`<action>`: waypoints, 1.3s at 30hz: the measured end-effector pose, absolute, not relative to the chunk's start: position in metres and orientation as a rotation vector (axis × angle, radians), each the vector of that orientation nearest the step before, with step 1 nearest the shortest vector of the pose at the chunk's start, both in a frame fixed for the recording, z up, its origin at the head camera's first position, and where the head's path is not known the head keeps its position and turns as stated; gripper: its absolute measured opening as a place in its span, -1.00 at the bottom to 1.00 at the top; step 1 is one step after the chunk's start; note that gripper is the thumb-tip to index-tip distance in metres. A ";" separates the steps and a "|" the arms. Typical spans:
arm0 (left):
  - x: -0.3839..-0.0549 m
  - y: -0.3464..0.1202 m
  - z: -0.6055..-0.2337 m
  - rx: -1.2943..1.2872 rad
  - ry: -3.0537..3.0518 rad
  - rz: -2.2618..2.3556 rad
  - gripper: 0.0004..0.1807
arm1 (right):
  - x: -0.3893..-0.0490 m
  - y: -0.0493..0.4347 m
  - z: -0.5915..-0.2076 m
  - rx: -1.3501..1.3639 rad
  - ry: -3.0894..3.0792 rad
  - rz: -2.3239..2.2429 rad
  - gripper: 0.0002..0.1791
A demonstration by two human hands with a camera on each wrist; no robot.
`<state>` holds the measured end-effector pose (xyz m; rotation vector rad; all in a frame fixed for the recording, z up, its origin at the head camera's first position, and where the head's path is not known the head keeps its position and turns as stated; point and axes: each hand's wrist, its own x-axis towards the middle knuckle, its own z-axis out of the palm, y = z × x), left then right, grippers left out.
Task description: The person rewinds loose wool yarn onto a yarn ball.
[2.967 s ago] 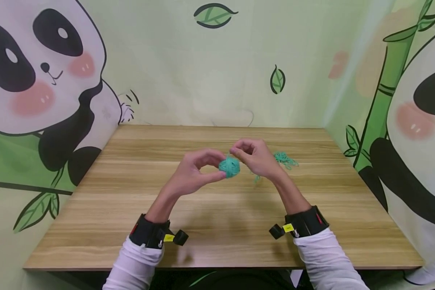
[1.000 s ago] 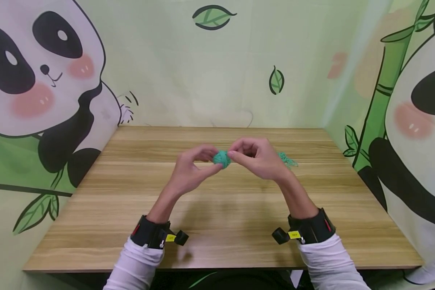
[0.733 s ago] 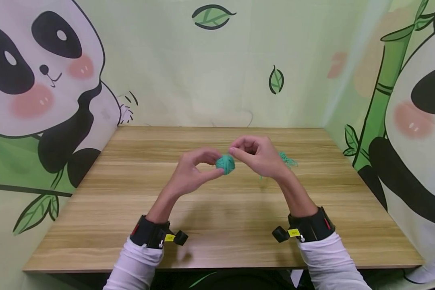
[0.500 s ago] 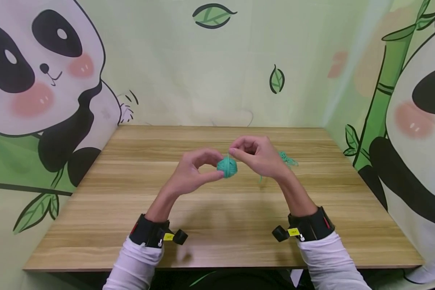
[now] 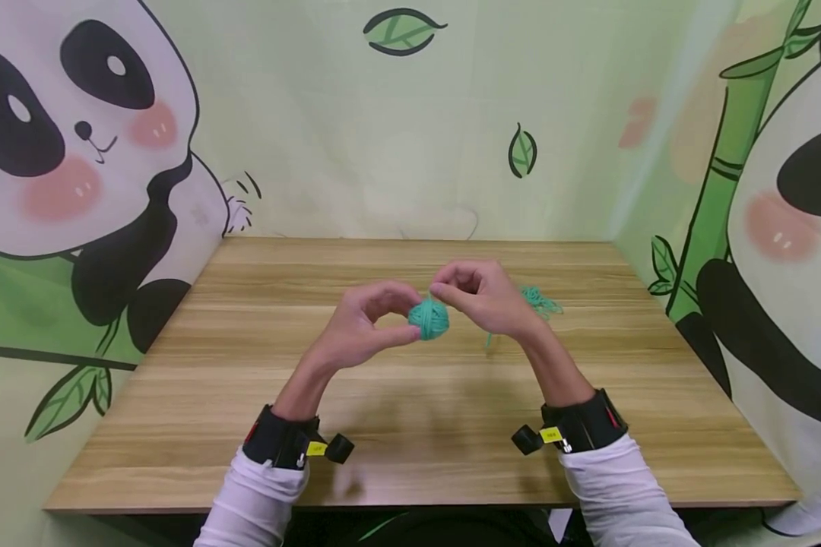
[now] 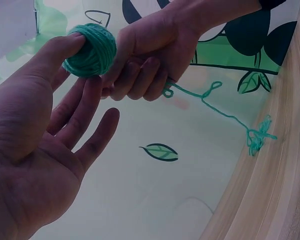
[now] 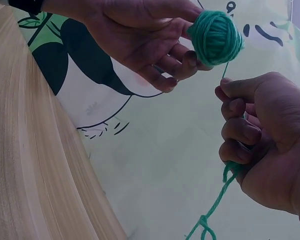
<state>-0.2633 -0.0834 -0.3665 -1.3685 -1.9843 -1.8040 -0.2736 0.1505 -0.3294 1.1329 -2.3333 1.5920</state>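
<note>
A small ball of teal yarn (image 5: 429, 319) is held above the table between the thumb and fingertips of my left hand (image 5: 362, 327). In the left wrist view the yarn ball (image 6: 92, 50) sits against the thumb, while the lower fingers stretch out loosely. My right hand (image 5: 486, 298), close on the ball's right, pinches the strand (image 7: 225, 71) that comes off it. The other fingers curl around the yarn, and a kinked, looped tail (image 7: 217, 200) hangs below the fist. That tail runs to a loose tangle of yarn (image 5: 539, 301) on the table behind the right hand.
The wood-grain table (image 5: 383, 463) spreads beneath both hands, its front edge close to the person. A wall printed with pandas and leaves (image 5: 328, 137) stands behind it. Each wrist wears a black strap with a small camera (image 5: 340, 448).
The right hand has moved from touching the ball to slightly above and right of it, with a short strand between. The ball has tipped and shifted slightly right and down in the left fingers.
</note>
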 end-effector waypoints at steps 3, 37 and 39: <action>-0.265 -0.083 -0.368 -1.369 -1.980 -1.805 -0.62 | -0.276 0.151 -0.332 1.124 -2.341 1.593 -0.88; -0.287 -0.085 -0.385 -0.992 -1.825 -1.756 -0.61 | -0.301 0.151 -0.368 1.243 -2.504 1.275 -0.87; -0.287 -0.085 -0.386 -0.970 -1.833 -1.739 -0.62 | -0.299 0.151 -0.366 1.290 -2.499 1.265 -0.87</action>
